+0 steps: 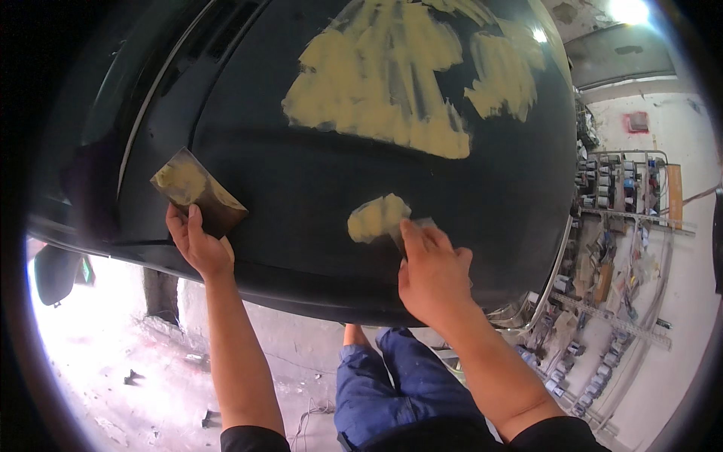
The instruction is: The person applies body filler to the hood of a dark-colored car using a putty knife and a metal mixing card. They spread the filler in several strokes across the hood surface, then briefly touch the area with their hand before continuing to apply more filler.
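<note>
Over the dark car hood (301, 188), my left hand (199, 245) grips a flat rectangular plate (218, 211) with yellowish body filler (181, 179) smeared on its upper part. My right hand (437, 275) is closed on a thin, partly see-through putty spreader (426, 223), mostly hidden behind the fingers. The spreader is beside a small patch of filler (376, 217) on the hood. Farther up lies a large streaky filler patch (376, 75), with another patch (503, 75) to its right.
A metal rack (625, 181) with many small cans and clutter stands along the right wall. The car's side mirror (56, 273) juts out at the left. Below the hood edge, the pale floor (135, 392) holds small dark objects and a thin cable (307, 414).
</note>
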`<action>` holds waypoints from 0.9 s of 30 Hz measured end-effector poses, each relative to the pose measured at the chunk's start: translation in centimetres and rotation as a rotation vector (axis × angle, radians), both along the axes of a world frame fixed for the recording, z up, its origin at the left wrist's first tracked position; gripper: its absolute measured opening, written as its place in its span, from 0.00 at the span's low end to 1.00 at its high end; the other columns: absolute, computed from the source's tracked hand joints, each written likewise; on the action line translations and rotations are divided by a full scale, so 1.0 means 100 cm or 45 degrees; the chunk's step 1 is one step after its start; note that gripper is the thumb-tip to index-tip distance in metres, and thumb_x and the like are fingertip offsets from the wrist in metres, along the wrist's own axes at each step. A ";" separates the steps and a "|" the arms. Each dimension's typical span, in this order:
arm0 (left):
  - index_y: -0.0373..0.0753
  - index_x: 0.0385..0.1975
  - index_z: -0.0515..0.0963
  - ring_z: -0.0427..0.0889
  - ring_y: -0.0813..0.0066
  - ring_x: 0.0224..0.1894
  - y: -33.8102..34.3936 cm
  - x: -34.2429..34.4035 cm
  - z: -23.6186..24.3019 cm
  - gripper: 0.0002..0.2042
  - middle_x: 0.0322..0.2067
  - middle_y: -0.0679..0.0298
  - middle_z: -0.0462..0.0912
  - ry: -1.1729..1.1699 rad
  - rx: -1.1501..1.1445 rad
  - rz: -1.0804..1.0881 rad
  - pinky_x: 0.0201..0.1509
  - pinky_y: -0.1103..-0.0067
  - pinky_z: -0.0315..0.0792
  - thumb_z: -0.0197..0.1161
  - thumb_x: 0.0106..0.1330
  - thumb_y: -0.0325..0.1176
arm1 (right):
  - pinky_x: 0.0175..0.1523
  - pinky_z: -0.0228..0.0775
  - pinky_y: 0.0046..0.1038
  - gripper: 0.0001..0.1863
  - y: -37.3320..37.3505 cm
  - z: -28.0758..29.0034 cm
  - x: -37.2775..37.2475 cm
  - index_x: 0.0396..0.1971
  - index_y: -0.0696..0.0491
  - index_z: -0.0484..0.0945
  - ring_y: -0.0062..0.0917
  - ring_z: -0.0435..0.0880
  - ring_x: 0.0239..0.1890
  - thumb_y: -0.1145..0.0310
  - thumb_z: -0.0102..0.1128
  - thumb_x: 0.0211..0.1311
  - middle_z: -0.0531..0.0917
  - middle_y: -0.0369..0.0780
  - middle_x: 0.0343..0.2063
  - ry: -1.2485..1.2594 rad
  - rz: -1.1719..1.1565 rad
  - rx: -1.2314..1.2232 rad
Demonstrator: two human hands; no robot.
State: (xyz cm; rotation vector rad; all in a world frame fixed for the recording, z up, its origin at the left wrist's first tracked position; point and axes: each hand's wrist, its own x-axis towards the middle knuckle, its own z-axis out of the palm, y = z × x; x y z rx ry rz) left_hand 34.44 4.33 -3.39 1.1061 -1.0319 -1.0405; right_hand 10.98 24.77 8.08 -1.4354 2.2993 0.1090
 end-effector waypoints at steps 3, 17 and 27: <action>0.31 0.55 0.67 0.69 0.73 0.54 0.002 0.006 -0.003 0.17 0.50 0.59 0.74 -0.015 -0.014 -0.027 0.62 0.79 0.56 0.50 0.68 0.30 | 0.51 0.61 0.52 0.30 -0.026 -0.002 -0.004 0.59 0.55 0.64 0.29 0.67 0.62 0.70 0.60 0.54 0.73 0.40 0.58 0.015 -0.045 -0.185; 0.31 0.56 0.67 0.70 0.74 0.52 0.001 -0.002 -0.001 0.18 0.49 0.60 0.74 0.035 0.004 -0.029 0.61 0.80 0.57 0.50 0.68 0.30 | 0.50 0.61 0.52 0.34 0.013 -0.019 0.039 0.61 0.52 0.64 0.30 0.63 0.63 0.68 0.62 0.51 0.70 0.37 0.61 0.044 0.136 -0.009; 0.30 0.55 0.67 0.70 0.75 0.51 0.001 -0.005 0.000 0.18 0.48 0.60 0.75 -0.060 -0.043 -0.014 0.60 0.81 0.57 0.51 0.67 0.30 | 0.50 0.62 0.56 0.30 -0.035 -0.018 0.026 0.60 0.52 0.64 0.33 0.65 0.63 0.69 0.59 0.56 0.72 0.40 0.59 0.045 0.044 -0.131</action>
